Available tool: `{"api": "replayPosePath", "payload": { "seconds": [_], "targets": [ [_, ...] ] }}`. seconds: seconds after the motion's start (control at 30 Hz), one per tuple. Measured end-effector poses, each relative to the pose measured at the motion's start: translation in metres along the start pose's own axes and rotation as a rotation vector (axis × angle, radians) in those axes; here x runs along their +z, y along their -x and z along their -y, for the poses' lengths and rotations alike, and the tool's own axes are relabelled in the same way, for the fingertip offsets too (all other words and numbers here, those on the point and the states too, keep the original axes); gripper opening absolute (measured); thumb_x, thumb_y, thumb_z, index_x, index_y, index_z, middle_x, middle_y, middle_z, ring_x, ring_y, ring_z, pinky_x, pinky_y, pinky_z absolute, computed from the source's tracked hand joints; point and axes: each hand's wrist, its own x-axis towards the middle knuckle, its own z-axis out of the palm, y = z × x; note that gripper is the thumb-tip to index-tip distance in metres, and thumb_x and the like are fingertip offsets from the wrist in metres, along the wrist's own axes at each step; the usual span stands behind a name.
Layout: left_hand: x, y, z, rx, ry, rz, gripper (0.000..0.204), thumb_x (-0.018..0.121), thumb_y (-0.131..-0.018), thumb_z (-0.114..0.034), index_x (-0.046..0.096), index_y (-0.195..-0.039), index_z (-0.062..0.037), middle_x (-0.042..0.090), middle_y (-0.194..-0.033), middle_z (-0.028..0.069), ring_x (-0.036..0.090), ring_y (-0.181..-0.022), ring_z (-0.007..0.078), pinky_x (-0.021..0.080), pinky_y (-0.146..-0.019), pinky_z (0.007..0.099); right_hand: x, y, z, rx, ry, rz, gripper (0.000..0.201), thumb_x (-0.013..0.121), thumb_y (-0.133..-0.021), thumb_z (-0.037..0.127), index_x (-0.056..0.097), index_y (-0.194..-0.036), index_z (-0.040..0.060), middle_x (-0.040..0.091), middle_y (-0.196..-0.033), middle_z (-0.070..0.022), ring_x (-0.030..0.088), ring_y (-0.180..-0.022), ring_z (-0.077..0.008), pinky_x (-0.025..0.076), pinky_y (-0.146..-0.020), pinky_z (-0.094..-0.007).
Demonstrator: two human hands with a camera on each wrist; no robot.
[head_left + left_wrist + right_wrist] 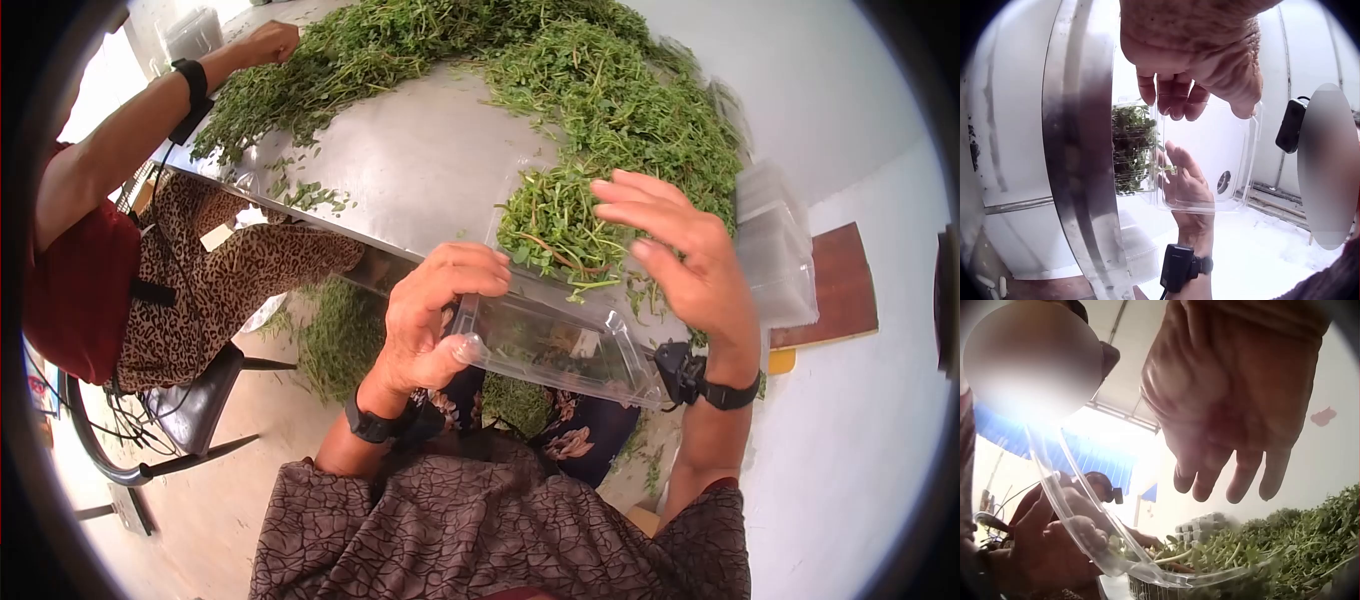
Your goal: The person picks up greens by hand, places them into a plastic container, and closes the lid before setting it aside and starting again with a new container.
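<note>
A clear plastic clamshell box stands at the table's near edge, its base filled with green sprigs [555, 225] and its transparent lid [560, 350] hanging open toward the person. The left hand [435, 315] pinches the lid's left end between thumb and fingers; in the left wrist view the same hand [1194, 69] is at the lid's top edge. Above the right side of the sprigs is the right hand [685, 245], fingers extended and apart, holding nothing. The right wrist view shows this hand [1235, 412] over the greens, with the lid [1085, 506] at the left.
A large heap of greens [620, 90] curves along the metal table [420, 140]. Stacked clear containers [775, 250] stand at the right beside a reddish-brown board [835, 285]. Another person's arm [120, 130] reaches to the heap at upper left. More greens [340, 335] lie below the table.
</note>
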Motion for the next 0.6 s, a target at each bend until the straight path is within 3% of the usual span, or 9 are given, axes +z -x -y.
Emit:
{"api": "replayPosePath", "payload": {
  "seconds": [0.13,0.23,0.27,0.5,0.6],
  "targets": [
    [0.004,0.0,-0.009,-0.076,-0.011,-0.032,0.056,0.053,-0.085,-0.052,0.062,-0.093,0.0022,0.062,-0.094,0.0158,0.058,-0.098,0.0315,0.045,-0.088,0.0423,-0.004,0.049,0.009,0.101,-0.1,-0.121,0.051,0.047,-0.066,-0.006,0.063,-0.113,0.0019,0.061,-0.123,-0.0116,0.05,-0.124,-0.0289,0.033,-0.109,-0.0401],
    [0.006,-0.001,-0.013,-0.142,-0.035,-0.031,0.058,0.051,-0.088,-0.054,0.062,-0.095,0.0028,0.061,-0.097,0.0164,0.057,-0.1,0.0304,0.044,-0.089,0.0422,0.013,0.079,0.019,0.209,-0.293,-0.128,0.052,0.048,-0.065,-0.004,0.061,-0.115,0.0001,0.06,-0.124,-0.0134,0.049,-0.125,-0.0285,0.033,-0.108,-0.0399],
    [0.008,0.0,-0.009,-0.132,-0.016,-0.067,0.055,0.053,-0.086,-0.051,0.062,-0.095,0.0025,0.062,-0.097,0.0164,0.059,-0.098,0.0301,0.045,-0.087,0.04,0.02,0.084,0.014,0.169,-0.305,-0.098,0.053,0.051,-0.065,-0.004,0.059,-0.117,-0.0017,0.057,-0.127,-0.0154,0.048,-0.126,-0.0288,0.033,-0.108,-0.0391],
    [0.011,-0.001,-0.014,-0.141,-0.084,-0.075,0.055,0.052,-0.087,-0.051,0.063,-0.096,0.0019,0.064,-0.097,0.0152,0.061,-0.096,0.029,0.046,-0.085,0.0374,0.053,0.08,0.005,0.245,-0.237,-0.285,0.056,0.051,-0.068,-0.012,0.055,-0.122,0.0003,0.055,-0.129,-0.0155,0.045,-0.128,-0.0305,0.035,-0.106,-0.0408],
    [0.01,-0.001,-0.013,-0.144,-0.092,-0.069,0.055,0.052,-0.087,-0.051,0.063,-0.095,0.0016,0.064,-0.096,0.015,0.061,-0.096,0.0291,0.046,-0.086,0.0378,0.054,0.071,0.007,0.238,-0.11,-0.26,0.056,0.051,-0.068,-0.014,0.055,-0.122,0.0021,0.057,-0.126,-0.0141,0.043,-0.128,-0.0322,0.037,-0.104,-0.0422]
  ]
}}
